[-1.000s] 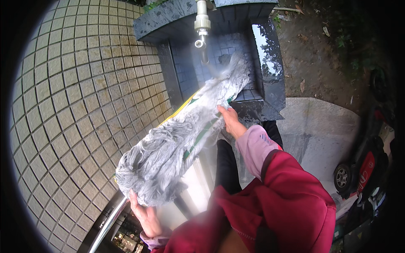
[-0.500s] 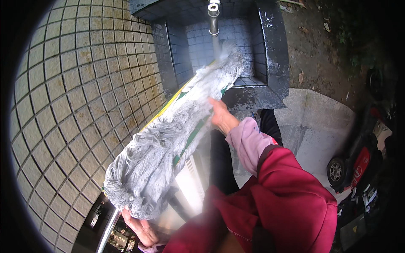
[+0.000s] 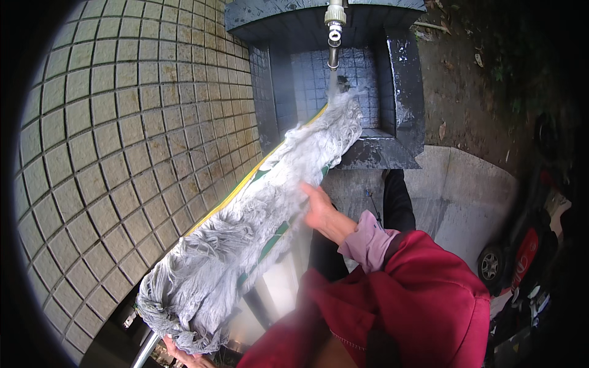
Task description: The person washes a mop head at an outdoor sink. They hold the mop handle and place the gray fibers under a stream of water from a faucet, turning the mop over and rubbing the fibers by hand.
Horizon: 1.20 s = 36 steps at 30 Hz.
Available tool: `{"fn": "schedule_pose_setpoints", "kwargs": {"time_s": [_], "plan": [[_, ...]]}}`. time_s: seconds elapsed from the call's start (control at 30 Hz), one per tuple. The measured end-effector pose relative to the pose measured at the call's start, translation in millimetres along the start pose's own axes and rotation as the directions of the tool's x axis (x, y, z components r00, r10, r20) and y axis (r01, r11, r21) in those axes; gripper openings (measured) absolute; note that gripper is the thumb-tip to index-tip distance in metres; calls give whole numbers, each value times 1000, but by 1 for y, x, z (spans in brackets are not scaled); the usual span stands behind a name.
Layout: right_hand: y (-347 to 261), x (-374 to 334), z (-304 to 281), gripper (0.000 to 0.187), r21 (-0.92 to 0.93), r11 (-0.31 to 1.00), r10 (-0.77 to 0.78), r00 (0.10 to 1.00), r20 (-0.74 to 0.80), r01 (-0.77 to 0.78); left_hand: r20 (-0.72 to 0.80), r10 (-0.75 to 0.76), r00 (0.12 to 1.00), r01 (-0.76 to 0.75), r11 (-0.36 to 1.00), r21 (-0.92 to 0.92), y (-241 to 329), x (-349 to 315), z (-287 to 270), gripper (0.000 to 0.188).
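Observation:
A long, wide mop head with wet grey-white yarn lies slantwise before me, strands up. Green fabric shows at its sides, and a yellow strip runs along its left edge. The far end reaches into a dark tiled sink, under water from a metal tap. My right hand grips the right edge midway, thumb on the yarn and fingers partly hidden. Below the near end, my left hand is closed around it, mostly covered by strands. A metal pole shows beside that hand.
A beige tiled wall rises along the left side. Bare soil with leaves lies right of the sink, and concrete floor nearer me. A red-and-black vehicle with a wheel stands at far right.
The view has shifted, so sink and tap appear lower and farther right. Mop head and both hands have come slightly toward me; my left hand is now more hidden. Water still runs.

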State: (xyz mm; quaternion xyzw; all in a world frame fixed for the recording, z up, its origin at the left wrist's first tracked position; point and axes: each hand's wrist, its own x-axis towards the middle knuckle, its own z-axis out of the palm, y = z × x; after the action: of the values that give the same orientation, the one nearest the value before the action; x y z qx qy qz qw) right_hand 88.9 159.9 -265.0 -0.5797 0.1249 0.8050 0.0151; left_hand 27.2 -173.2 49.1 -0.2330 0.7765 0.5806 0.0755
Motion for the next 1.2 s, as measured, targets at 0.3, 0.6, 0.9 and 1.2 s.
{"fn": "schedule_pose_setpoints", "kwargs": {"time_s": [0.3, 0.6, 0.9, 1.2], "plan": [[-65, 98, -18, 36, -69, 995, -71, 997, 29, 73, -52, -71, 996, 65, 991, -115, -49, -12, 154, 40], [-110, 145, -17, 35, -97, 994, -61, 996, -64, 54, 114, -181, 977, 197, 969, -148, -103, 18, 178, 46], [-67, 138, -21, 37, -45, 998, 34, 999, -32, -35, 195, -39, 980, 57, 995, -88, -87, 23, 127, 46], [-34, 108, -22, 32, -18, 1000, 25, 999, 39, -24, 63, 47, 997, -46, 999, -16, -71, 13, 82, 57]]}}
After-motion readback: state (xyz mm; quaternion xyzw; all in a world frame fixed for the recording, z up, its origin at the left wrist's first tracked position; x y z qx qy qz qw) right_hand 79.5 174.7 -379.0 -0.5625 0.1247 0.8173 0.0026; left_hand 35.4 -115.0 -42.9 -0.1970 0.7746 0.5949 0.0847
